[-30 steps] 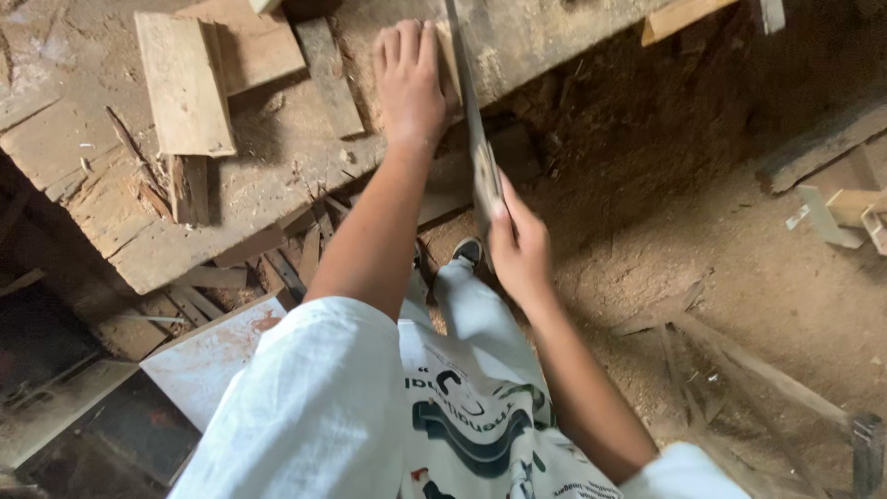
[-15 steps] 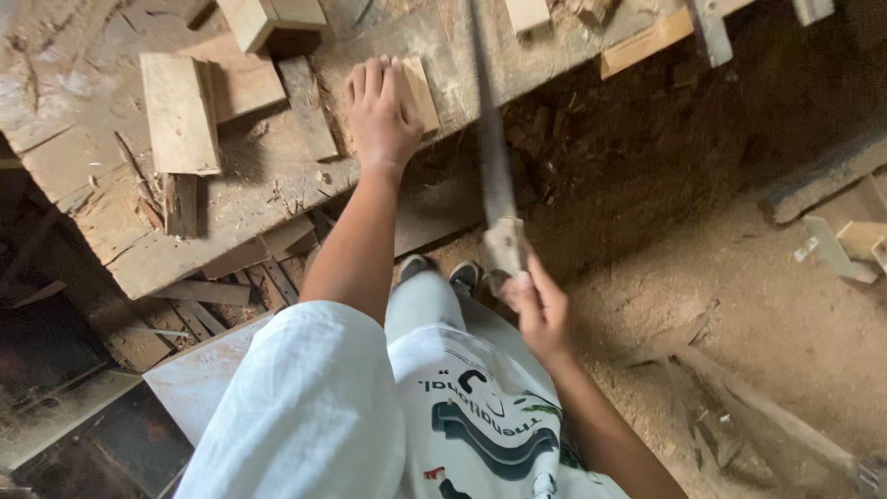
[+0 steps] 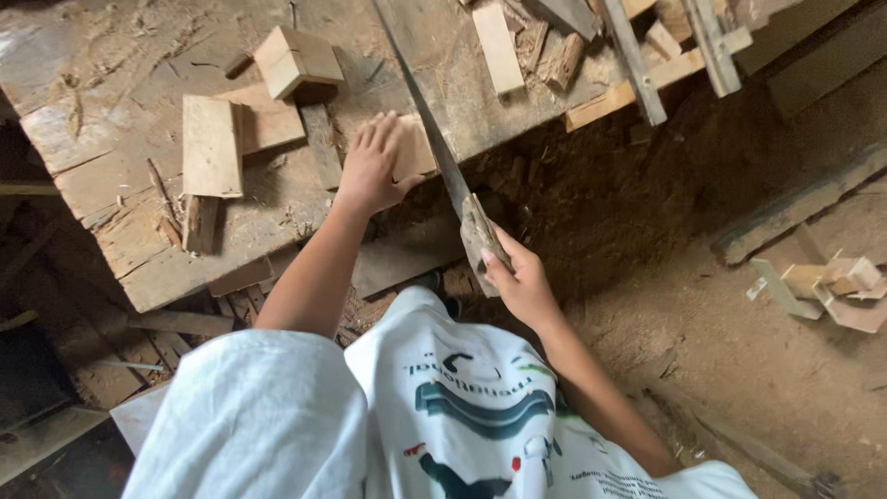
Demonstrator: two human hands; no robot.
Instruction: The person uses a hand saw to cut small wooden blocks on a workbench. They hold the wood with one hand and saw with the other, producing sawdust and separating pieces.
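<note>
While I see no packages or signs on the desk point(image 3: 139, 277), the only printed thing in view is the white shirt point(image 3: 462, 407), which carries a graphic in green, dark and red across the front; it fills the bottom of the frame.

Left hand point(image 3: 371, 166): lies flat, fingers spread and extended, palm down, pressing on a small pale wood block point(image 3: 412, 148) at the near edge of the desk. Not curled round it, just bearing down on top.

Right hand point(image 3: 519, 282): closed tight round the handle point(image 3: 480, 238) of a handsaw. Grip is off the desk edge, over the dirt floor point(image 3: 739, 370). The saw blade point(image 3: 416, 102) runs up and left from the handle, crossing the desk just beside the right side of the block, touching or nearly so; I can't tell if teeth are in the wood.

Hands are apart, block and blade between them.

Around the left hand: a long flat board point(image 3: 212, 145) left of it, a square offcut point(image 3: 296, 59) above that, a narrow dark strip point(image 3: 321, 143) just beside the fingers. Further up the desk, a light plank piece point(image 3: 500, 46) and several long slats point(image 3: 637, 69). Small pale wooden scrap pieces point(image 3: 827, 288) lie on the floor at far right, well apart from both hands.
</note>
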